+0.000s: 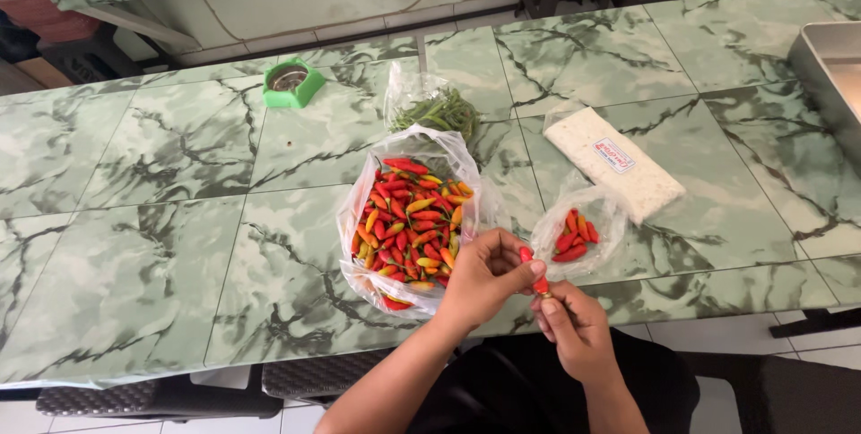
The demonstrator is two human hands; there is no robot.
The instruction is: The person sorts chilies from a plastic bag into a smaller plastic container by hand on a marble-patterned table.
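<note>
Chilli (539,282), small and red, sits pinched between my two hands just over the near edge of the bench (179,219). My left hand (484,277) closes thumb and forefinger on its upper end, and my right hand (574,326) grips the lower end where the stalk is; both sets of fingers are shut tight on it. Just left of my hands lies an open clear plastic bag (408,228) heaped with red, orange and yellow chillies. To the right, a smaller clear bag (576,235) holds a few red ones. Beyond it rests a flat white rectangular packet (614,174) with a small red-and-white label on top. Farther back lies a bag of green chillies (439,111), and left of that a green holder (292,84). A metal tray (830,75) stands at the right edge.
</note>
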